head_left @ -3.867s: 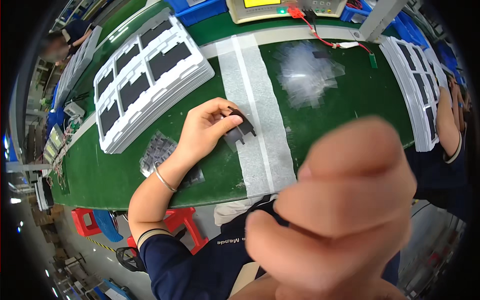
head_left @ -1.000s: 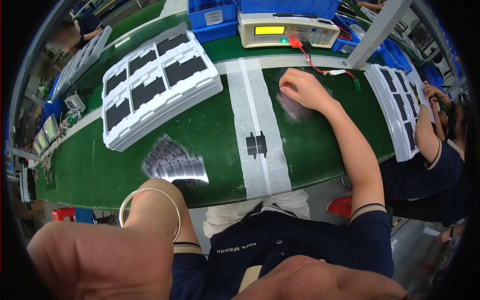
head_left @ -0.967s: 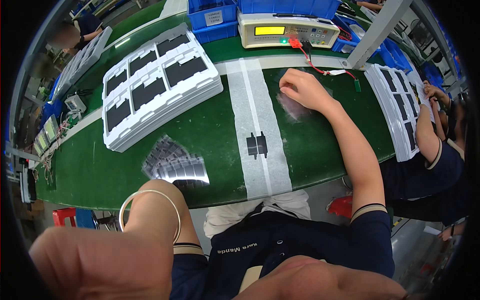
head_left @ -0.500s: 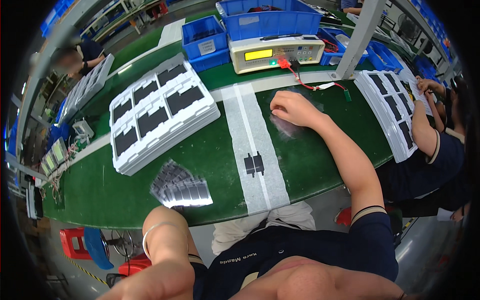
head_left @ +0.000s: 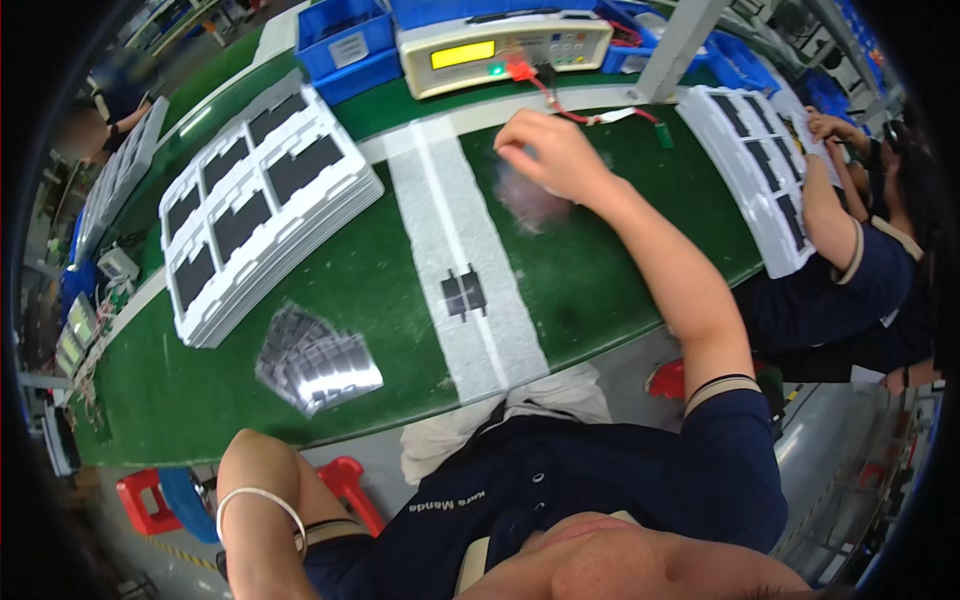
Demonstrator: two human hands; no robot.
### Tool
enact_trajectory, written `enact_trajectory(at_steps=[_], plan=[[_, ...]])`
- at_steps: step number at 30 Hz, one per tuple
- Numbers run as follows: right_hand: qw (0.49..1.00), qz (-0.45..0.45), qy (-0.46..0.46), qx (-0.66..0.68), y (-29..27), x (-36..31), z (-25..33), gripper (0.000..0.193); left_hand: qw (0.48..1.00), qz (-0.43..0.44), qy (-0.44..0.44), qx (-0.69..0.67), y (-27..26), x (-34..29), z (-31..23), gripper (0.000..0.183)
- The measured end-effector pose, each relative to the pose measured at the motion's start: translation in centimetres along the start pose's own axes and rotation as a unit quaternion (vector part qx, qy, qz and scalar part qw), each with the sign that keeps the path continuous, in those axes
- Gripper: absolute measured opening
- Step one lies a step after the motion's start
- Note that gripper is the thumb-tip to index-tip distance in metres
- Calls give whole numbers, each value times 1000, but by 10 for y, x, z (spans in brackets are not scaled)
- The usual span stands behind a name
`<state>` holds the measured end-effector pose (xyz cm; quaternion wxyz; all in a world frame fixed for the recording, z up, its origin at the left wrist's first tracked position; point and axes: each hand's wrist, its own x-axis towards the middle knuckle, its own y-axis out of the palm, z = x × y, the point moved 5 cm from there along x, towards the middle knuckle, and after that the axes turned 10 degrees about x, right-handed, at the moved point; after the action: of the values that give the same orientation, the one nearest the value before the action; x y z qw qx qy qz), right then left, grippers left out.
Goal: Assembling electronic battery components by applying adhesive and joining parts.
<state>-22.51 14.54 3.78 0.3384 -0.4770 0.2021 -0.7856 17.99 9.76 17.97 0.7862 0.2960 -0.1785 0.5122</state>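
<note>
Right hand (head_left: 550, 150) pinching clear film (head_left: 530, 195) (blurred).

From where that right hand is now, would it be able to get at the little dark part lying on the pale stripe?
Probably yes. The right hand rests on a pile of clear film pieces, and the small dark part lies alone on the pale stripe nearer the body. Only bare green mat lies between them.

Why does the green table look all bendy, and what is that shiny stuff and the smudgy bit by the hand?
In the head view, the fisheye lens curves the green table toward the dark round rim; overhead light glares off the fanned shiny sheets; the clear film pile under the right hand looks smeared and blurry.
</note>
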Motion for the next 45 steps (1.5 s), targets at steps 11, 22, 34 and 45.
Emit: enact_trajectory(at_steps=[11, 22, 34, 45], plan=[[939, 260, -173, 144, 59, -46, 100, 20, 845, 478, -196, -136, 134, -224, 31, 20], [958, 192, -147, 153, 49, -31, 93, 26, 411, 751, -490, 164, 176, -487, 130, 28], [963, 158, -150, 158, 46, -24, 88, 15, 565, 397, -723, -12, 154, -406, 148, 23], [990, 51, -38, 124, 24, 22, 108, 16, 426, 322, -764, -363, 121, -231, -25, 21]])
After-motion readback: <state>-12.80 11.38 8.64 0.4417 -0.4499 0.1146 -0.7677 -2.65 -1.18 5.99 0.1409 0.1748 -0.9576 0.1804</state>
